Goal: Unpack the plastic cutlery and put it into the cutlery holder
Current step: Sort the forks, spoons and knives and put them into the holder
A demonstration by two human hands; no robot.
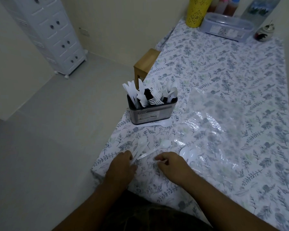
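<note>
left hand (123,164) grips white spoons (141,145) (holder (151,114) beyond).

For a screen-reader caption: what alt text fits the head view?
Two hands at a floral table's near edge: the left hand grips white spoons, the right hand pinches something small. Behind stands a holder full of cutlery; clear plastic lies right.

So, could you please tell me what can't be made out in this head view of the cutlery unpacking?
- Left hand: it grips spoon handles; how many is hidden under the fingers.
- Right hand: curled fingers hide whether it pinches anything.
- Cutlery holder: label print too small and dim.
- Clear plastic bag: glare blurs its edges; spoons beneath can't be counted.
- Bottles: tops cut off by the top edge.
</note>
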